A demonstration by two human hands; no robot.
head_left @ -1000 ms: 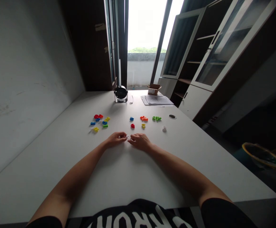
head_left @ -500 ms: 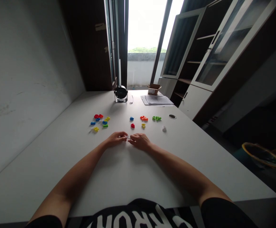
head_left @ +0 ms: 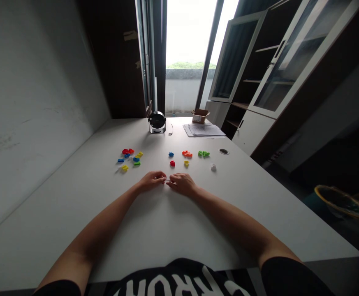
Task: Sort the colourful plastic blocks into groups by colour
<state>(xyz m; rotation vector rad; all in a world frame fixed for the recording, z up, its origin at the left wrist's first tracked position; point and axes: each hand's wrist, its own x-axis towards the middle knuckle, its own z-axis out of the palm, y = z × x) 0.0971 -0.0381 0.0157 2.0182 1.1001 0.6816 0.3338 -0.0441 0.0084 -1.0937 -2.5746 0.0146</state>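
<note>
Fingers (head_left: 159, 174) of the left hand (head_left: 149, 181) pinch a small white piece (head_left: 167, 179) at the centre of the frame, and those of the right hand (head_left: 183, 183) close on its other side; the hands cover most of it, so whether it is one part or two cannot be told. Both hands are low over the white surface (head_left: 167, 234). Just above them in the frame lie a red piece (head_left: 172, 163) and a yellow piece (head_left: 186, 163), with a blue piece (head_left: 171, 154), orange pieces (head_left: 187, 153) and green pieces (head_left: 205, 154) in a row farther up. Another white piece (head_left: 214, 167) sits right of centre. Left of centre is a loose cluster of mixed coloured pieces (head_left: 136, 159). Toward the upper middle stand a round black object (head_left: 157, 121) and a cardboard box (head_left: 199, 118) beside some papers (head_left: 204, 130).
</note>
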